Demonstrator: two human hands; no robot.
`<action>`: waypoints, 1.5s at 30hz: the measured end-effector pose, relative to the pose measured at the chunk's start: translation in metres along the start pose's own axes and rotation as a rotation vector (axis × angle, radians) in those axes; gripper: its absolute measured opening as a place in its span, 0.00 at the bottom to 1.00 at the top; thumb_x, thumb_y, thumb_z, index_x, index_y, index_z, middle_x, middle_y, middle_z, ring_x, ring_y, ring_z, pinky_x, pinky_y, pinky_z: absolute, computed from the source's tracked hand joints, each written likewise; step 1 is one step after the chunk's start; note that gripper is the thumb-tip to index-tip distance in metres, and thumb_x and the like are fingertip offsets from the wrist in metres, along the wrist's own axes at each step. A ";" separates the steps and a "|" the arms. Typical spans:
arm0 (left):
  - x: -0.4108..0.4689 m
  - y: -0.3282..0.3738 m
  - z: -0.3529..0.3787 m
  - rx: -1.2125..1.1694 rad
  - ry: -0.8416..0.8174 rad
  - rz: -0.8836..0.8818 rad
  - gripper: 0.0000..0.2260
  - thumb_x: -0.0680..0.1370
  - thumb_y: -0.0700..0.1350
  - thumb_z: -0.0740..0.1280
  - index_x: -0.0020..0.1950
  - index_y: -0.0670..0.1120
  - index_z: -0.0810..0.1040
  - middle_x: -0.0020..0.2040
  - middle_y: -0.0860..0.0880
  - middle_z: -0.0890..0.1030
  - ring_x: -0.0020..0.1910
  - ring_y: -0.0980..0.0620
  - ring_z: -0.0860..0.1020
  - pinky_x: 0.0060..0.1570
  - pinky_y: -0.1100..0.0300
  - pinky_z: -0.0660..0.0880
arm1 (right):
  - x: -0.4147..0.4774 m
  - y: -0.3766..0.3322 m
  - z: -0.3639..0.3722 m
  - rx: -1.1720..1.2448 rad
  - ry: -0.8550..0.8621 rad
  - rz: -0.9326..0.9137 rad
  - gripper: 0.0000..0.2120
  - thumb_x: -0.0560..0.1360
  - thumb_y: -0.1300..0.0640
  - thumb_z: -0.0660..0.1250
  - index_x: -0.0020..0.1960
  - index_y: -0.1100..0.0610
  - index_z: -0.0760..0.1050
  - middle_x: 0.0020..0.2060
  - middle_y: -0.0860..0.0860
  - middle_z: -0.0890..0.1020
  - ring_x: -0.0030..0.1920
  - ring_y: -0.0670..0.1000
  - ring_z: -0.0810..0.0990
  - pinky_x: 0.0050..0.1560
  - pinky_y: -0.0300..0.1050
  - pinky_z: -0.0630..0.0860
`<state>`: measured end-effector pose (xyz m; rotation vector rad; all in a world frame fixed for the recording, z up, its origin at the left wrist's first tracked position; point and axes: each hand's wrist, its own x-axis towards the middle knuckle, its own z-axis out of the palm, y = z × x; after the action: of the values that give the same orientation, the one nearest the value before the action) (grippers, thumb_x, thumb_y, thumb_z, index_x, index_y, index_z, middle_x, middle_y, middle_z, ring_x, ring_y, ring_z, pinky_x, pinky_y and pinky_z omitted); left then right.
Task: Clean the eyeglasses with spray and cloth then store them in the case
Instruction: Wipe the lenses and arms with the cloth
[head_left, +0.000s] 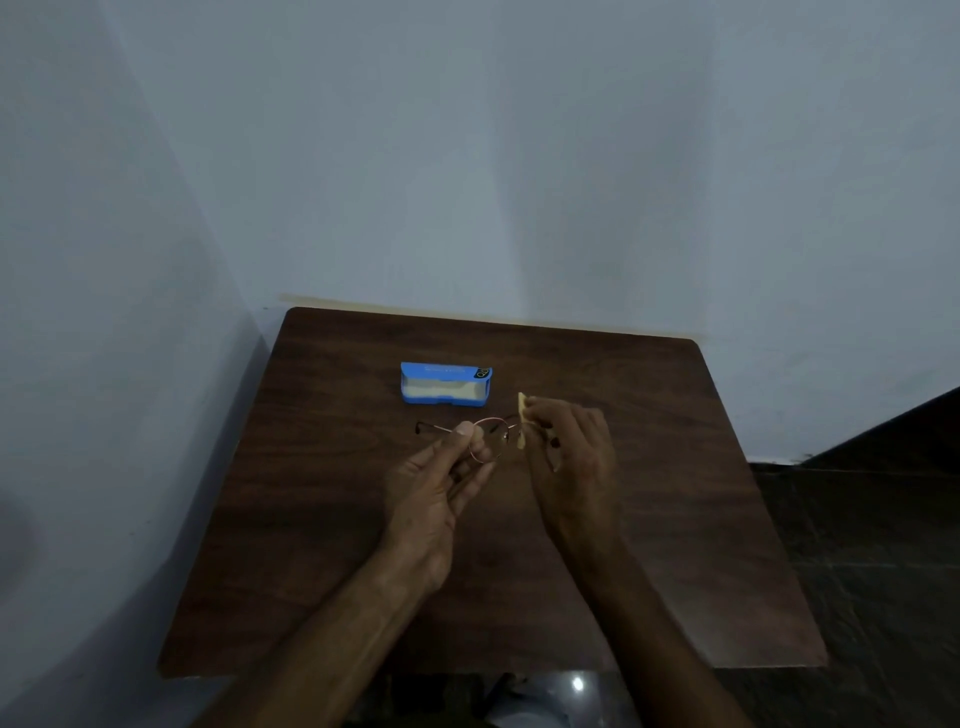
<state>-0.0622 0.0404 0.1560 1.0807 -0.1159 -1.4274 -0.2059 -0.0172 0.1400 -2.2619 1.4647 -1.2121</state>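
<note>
Rose-metal eyeglasses sit between both hands, just right of frame ctr, held up off the tabletop.

Left hand: palm turned toward the camera, thumb tip pressed on the near-left rim of one round lens. The other fingers lie fairly straight & close together behind and under that lens, so it's a pinch on the rim, not a full fist. One thin temple arm sticks out to the left of the thumb w/ a dark tip.

Right hand: back of hand to the camera, fingers curled in, pinching a small pale-yellow cloth at the other end of the frame. Cloth shows as a narrow strip above & below the fingertips, right beside the bridge. That second lens is hidden by cloth & fingers, so can't tell how the cloth lies on it.

Case: blue, lying open on the tabletop just above the hands in frame, cream lining up, apart from the glasses.

Tabletop is dark wood grain. Grey-blue wall fills the upper frame, dark tiled floor at lower right.
</note>
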 end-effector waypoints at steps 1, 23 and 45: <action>-0.001 0.000 0.000 0.008 -0.001 0.016 0.07 0.79 0.44 0.74 0.44 0.45 0.90 0.45 0.46 0.89 0.46 0.53 0.88 0.46 0.60 0.85 | 0.001 0.004 -0.001 -0.003 0.006 0.021 0.10 0.75 0.65 0.75 0.55 0.57 0.82 0.51 0.50 0.84 0.52 0.51 0.78 0.47 0.49 0.79; 0.009 0.036 -0.022 -0.155 -0.033 -0.138 0.06 0.82 0.42 0.70 0.51 0.43 0.86 0.44 0.47 0.89 0.41 0.54 0.89 0.41 0.59 0.86 | 0.010 0.020 -0.025 0.629 -0.242 0.215 0.12 0.75 0.67 0.74 0.55 0.56 0.79 0.48 0.46 0.85 0.44 0.49 0.85 0.41 0.37 0.81; 0.001 0.039 -0.031 -0.118 -0.129 -0.110 0.07 0.79 0.44 0.72 0.47 0.43 0.88 0.43 0.47 0.86 0.41 0.54 0.86 0.41 0.59 0.85 | -0.026 0.064 0.007 0.368 -0.071 0.297 0.19 0.75 0.61 0.74 0.58 0.42 0.78 0.52 0.41 0.85 0.52 0.44 0.84 0.47 0.33 0.79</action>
<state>-0.0139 0.0472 0.1634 0.9105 -0.0644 -1.5830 -0.2491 -0.0291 0.0872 -1.7599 1.3590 -1.1810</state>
